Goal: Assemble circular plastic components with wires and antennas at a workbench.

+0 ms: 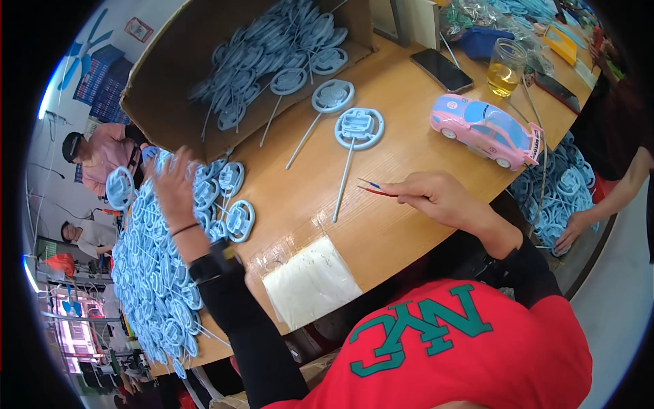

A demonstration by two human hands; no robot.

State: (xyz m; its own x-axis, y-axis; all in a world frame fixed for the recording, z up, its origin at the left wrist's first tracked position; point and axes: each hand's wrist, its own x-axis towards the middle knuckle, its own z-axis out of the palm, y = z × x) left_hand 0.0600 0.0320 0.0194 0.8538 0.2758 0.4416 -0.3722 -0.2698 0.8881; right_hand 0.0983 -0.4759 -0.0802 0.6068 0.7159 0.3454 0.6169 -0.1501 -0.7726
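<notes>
My right hand (436, 198) is closed in a pinch on a pair of thin wire leads (379, 191), one red and one blue, their tips pointing left over the table. Just beyond them lies a light blue toy steering wheel (358, 128) with a long thin stem towards me. A second such wheel (333, 96) sits behind it. My left hand (176, 191) is raised over the left-hand pile of wheels (153, 273), its fingers apart and slightly blurred. One wheel (120, 188) shows just left of that hand, apparently not gripped.
A cardboard box (163, 88) with many wheels stands at the back. A pink toy car (485, 129), a phone (441, 70) and a glass of yellow liquid (505, 68) are on the right. A white sheet (310, 283) lies near the front edge. A co-worker's hand (573, 228) reaches into another pile.
</notes>
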